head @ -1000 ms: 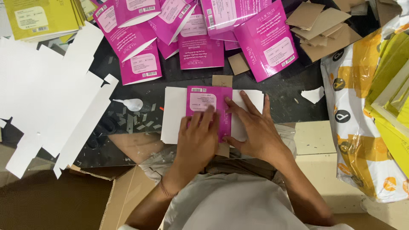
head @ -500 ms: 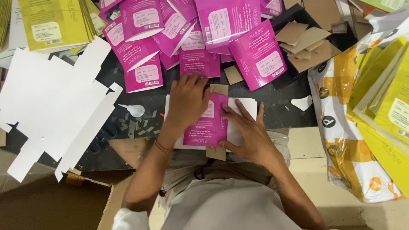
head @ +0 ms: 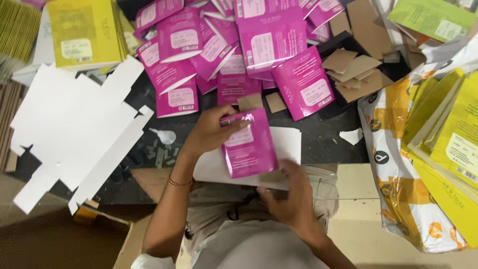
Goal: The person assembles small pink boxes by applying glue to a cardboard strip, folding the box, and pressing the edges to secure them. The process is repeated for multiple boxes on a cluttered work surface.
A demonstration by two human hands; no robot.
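Note:
My left hand grips the top edge of a glossy magenta pouch and holds it tilted over a flat white card sheet. The sheet lies at the near edge of the dark work surface, over my lap. My right hand is blurred, fingers spread, at the lower edge of the white sheet just below the pouch. A heap of similar magenta pouches lies just beyond my left hand.
Flat white die-cut box blanks lie at the left. Yellow pouches are stacked far left. Brown card pieces lie at the right, with more yellow packs on a yellow-and-white plastic bag.
My left hand has lifted the magenta pouch by its top edge and tilted it. My right hand has slid down off the pouch to the white sheet's lower edge.

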